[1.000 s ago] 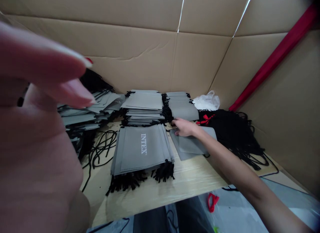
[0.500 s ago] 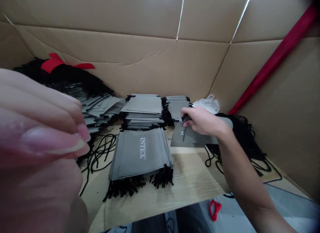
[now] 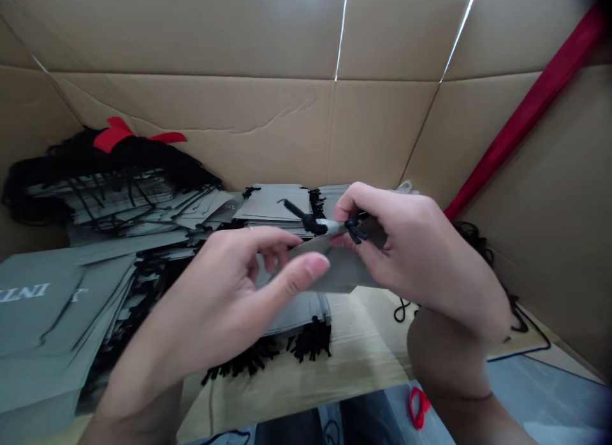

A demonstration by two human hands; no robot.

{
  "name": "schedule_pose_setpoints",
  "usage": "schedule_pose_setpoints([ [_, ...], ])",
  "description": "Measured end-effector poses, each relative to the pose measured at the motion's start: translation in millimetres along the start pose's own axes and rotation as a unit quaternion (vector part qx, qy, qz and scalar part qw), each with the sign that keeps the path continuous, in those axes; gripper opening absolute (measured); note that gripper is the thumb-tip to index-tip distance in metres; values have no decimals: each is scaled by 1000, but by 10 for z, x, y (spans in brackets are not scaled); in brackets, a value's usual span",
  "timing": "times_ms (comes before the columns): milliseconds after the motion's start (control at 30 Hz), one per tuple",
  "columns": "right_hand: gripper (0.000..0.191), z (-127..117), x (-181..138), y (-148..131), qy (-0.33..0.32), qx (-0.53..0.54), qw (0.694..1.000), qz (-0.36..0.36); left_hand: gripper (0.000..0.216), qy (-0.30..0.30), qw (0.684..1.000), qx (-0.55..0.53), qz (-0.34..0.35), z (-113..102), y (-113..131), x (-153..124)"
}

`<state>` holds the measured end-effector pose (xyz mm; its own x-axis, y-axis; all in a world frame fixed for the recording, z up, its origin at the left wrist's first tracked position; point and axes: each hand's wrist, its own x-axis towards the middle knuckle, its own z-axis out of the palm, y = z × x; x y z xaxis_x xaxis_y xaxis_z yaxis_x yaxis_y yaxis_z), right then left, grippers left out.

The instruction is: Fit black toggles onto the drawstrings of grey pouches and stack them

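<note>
I hold one grey fabric pouch [image 3: 342, 273] up in front of me with both hands. My right hand [image 3: 415, 254] is closed on its top edge, pinching the black drawstring [image 3: 310, 222] that sticks out to the left. My left hand [image 3: 224, 305] grips the pouch's lower left edge between thumb and fingers. Under my hands lies a stack of grey INTEX pouches [image 3: 299, 311] with black cord ends hanging over the table's front.
More grey pouch stacks sit at the back [image 3: 272, 206] and at the left [image 3: 52, 305]. A black cord bundle with a red tie [image 3: 115, 136] lies at the far left, loose black cords [image 3: 482, 254] at the right. Cardboard walls [image 3: 268, 113] enclose the table [image 3: 363, 356].
My right hand lifted a pouch from the table's right side and brought it to the middle. My left hand came down from close to the camera and took hold of the pouch.
</note>
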<state>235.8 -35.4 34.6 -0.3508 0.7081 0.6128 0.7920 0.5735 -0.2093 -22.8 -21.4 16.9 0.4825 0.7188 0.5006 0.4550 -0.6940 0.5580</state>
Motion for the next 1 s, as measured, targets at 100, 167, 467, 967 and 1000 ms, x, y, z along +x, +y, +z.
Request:
schedule_pose_setpoints([
  [100,21,82,1,-34,16,-33,999,2,28,66,998,12,16,206,51,196],
  [167,21,149,2,-39,14,-49,999,5,21,151,987,41,46,287,20,249],
  [467,16,238,-10,-94,-26,-29,999,-28,12,218,972,-84,21,512,-22,186],
  [967,24,72,1,24,40,95,994,-35,8,95,979,-176,-33,205,28,229],
  [1000,22,56,-6,23,45,107,993,-36,10,98,982,-160,-20,197,30,225],
])
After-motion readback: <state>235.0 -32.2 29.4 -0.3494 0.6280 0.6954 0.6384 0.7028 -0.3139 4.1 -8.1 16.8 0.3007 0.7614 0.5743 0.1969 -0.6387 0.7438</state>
